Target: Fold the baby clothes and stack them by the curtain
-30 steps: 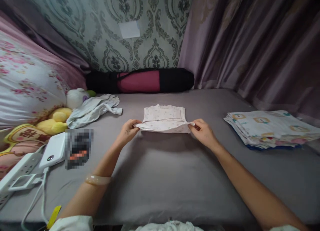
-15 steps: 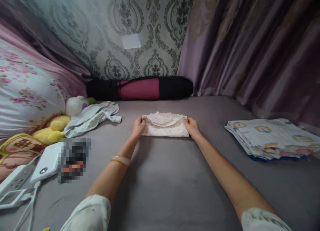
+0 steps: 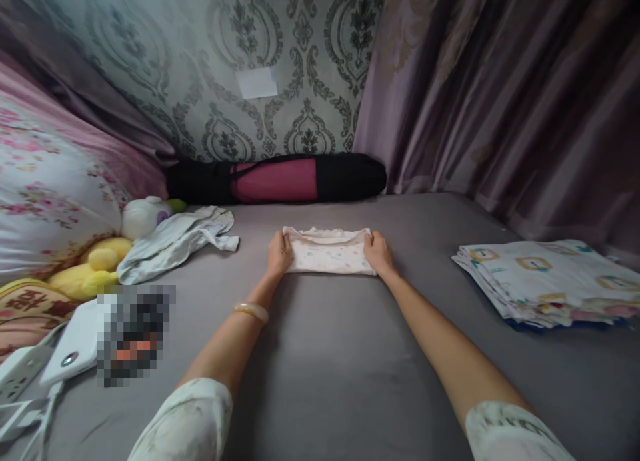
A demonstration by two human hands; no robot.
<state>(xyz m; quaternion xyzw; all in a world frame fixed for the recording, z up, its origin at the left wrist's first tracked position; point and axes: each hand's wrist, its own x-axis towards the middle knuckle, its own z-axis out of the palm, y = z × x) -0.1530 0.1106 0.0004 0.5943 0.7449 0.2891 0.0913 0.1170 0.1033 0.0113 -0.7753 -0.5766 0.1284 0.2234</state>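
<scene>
A small white garment [image 3: 330, 256] with a faint pastel print lies folded into a wide strip on the grey bed sheet [image 3: 330, 354]. My left hand [image 3: 280, 253] pinches its left end, and my right hand [image 3: 379, 252] grips the right end. Between them the upper edge sags a little, with a ruffled edge showing behind it. Fingertips on both sides are partly hidden by the cloth. A pale bangle [image 3: 251, 311] circles my left wrist.
Right of my hands lies a stack of folded printed cloths [image 3: 545, 281]. To the left are a crumpled pale garment [image 3: 175, 243], a yellow plush toy [image 3: 85, 271], a white power bank [image 3: 80, 344] with cables and a power strip [image 3: 23, 374]. A black and red long bag [image 3: 275, 179] lies by the wall.
The upper edge of the garment has been pulled straighter and toward me, covering more of the layer beneath. Both hands keep hold of its ends. The view has shifted slightly.
</scene>
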